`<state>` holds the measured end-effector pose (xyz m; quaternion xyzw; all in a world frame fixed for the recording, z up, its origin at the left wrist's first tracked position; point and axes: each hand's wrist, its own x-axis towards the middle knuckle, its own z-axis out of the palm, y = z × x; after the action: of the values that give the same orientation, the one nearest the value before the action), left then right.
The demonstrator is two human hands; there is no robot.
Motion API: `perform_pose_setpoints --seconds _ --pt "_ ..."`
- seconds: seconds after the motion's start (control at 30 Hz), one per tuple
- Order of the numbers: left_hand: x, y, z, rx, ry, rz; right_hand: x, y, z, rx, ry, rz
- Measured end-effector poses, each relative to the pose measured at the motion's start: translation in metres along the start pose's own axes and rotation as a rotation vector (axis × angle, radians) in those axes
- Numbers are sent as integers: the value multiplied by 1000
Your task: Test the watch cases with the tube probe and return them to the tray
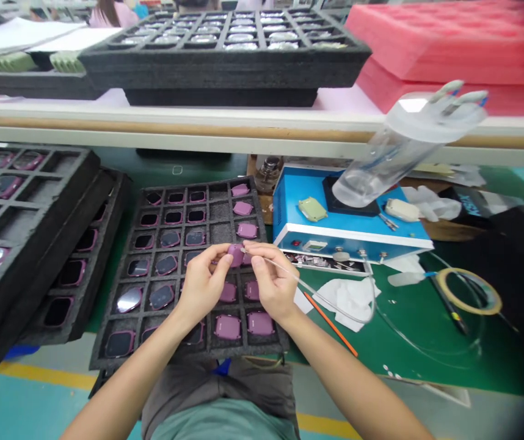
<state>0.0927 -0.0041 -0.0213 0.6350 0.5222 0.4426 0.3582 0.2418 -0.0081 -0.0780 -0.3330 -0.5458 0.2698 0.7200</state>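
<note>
Left hand [202, 284] pinches a small square pink device case [236, 255] between thumb and fingers, held just above a black foam compartment tray [189, 357] on the green-topped tabletop [408, 360]. Right hand [273, 282] is in a narrow pinch on a thin clear plastic tube [330, 305]; its fine tip sits at the case edge, touching or just beside it, cannot tell which. Tube loops off right, past a blue metal bench unit [298, 195]. Head view, tray: more pink cases fill the near and right compartments, dark glass-faced units fill others. Further stacked black foam trays [28, 244] lie left. Right of the hands: white cloth [349, 299], orange stick [330, 324], yellow tape roll [470, 292]. Tilted clear plastic cylinder [403, 153] hangs above the blue unit. Shelf above carries a black foam tray of silver parts [225, 67] and pink foam sheets [449, 43]. Step in hand looks like close tip work on the case edge; next move calls for a steady tip and a firm hold on the case.
</note>
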Motion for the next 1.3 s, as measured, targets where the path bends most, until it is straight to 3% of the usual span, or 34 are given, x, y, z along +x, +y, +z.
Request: perform_pose_setpoints --seconds 0.23,0.3,0.4,0.5,0.6,0.67,0.73,0.83,0.97,1.03,1.13,1.3 --pt "6 -6 1 29 -8 28 5 0 0 -5 15 -12" --pt "17 -8 -4 137 -8 92 5 -3 -1 -36 27 -26" --pt "47 -8 -16 474 -23 207 2 -5 -4 -98 78 -34" --pt "84 -11 -22 766 -183 231 -2 -4 -4 -112 90 1" --pt "105 -15 -20 787 -335 213 -5 -1 -3 -97 78 44" --pt "104 -13 -21 781 -344 206 -7 -1 -3 -89 87 66" --pt "88 -7 -31 805 -272 217 -10 -2 -4 -86 92 77" --pt "30 8 -56 941 -218 289 -13 -2 -5 -85 84 90" --pt "-75 14 -74 1067 -494 334 -17 -3 -5 -88 87 112" --pt "-111 5 -76 1063 -470 366 -18 -5 -3 -83 80 116" --pt "-131 -15 -76 1026 -396 388 -19 -10 -2 -78 62 84" --pt "-126 -36 -79 813 -243 248 -23 -14 -2 -110 41 28"
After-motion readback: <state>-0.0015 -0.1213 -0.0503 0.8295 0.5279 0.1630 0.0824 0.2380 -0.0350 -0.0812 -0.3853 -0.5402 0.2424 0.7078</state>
